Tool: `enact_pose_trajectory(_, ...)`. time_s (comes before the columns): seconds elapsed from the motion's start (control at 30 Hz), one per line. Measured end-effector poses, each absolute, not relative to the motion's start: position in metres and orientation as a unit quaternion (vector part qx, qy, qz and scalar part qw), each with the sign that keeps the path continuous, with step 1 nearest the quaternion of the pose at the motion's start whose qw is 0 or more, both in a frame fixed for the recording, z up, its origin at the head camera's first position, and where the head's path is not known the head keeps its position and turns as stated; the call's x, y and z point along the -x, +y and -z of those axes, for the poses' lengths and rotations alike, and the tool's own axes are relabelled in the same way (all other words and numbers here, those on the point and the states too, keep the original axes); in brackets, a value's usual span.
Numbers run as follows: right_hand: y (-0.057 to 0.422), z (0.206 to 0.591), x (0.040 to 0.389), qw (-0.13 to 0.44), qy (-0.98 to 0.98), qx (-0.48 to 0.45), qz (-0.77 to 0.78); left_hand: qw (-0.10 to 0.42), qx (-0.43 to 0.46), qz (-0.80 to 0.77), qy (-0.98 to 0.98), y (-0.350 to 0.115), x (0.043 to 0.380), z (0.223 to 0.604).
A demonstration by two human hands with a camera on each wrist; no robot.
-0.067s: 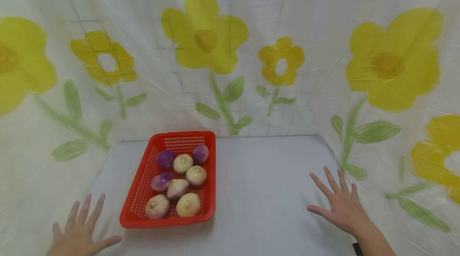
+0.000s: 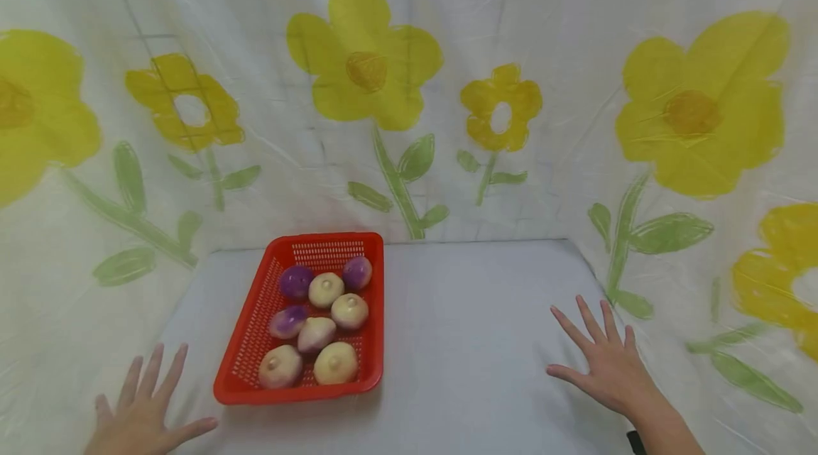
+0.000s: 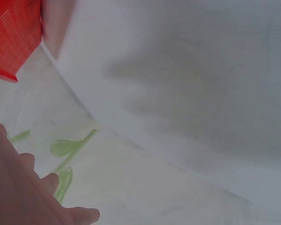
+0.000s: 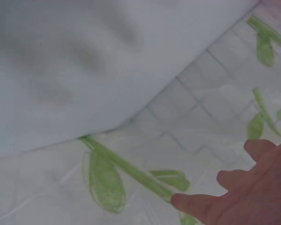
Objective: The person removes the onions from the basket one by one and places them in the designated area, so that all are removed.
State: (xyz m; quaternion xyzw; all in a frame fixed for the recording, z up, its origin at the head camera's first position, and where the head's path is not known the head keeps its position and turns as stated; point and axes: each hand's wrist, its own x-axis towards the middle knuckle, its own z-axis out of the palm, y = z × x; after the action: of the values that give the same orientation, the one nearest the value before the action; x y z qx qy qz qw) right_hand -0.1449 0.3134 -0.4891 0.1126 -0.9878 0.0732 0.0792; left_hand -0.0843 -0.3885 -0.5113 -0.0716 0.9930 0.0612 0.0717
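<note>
A red plastic basket (image 2: 231, 363) stands on the left part of the white table, holding several round turnip-like vegetables, some cream-coloured (image 2: 336, 363) and some purple (image 2: 297, 282). My left hand (image 2: 137, 416) hovers with its fingers spread, left of the basket's near corner and apart from it. On the far right my right hand (image 2: 610, 368) is held in the same way, fingers spread, touching nothing. The left wrist view catches the left fingers (image 3: 25, 187) and the basket's side (image 3: 14, 35). Only the right hand's fingers and back (image 4: 248, 192) show in the right wrist view.
White curtain sheets with painted yellow flowers (image 2: 366, 72) hang behind the table and along both sides. The table top (image 2: 473, 341) stretches between the basket and my right hand. A dark band (image 2: 635, 442) sits at the right wrist.
</note>
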Motion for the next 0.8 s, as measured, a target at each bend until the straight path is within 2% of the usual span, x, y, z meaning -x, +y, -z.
enact_pose_trajectory(0.3,0.301,0.475,0.153,0.090,-0.977,-0.143,-0.127,0.024,0.060,-0.071,0.995,-0.412,0.095,0.500)
enact_pose_trajectory(0.53,0.274,0.456,0.168,0.079,-0.960,-0.170,-0.206,-0.006,-0.009,-0.232,0.973,-0.413,0.121,0.480)
enact_pose_trajectory(0.63,0.262,0.452,0.175,0.069,-0.951,-0.181,-0.240,0.018,-0.031,-0.322,0.946,-0.398,0.137,0.478)
enact_pose_trajectory(0.8,0.240,0.447,0.186,0.087,-0.935,-0.208,-0.274,0.094,-0.024,-0.421,0.902,-0.375,0.158,0.474)
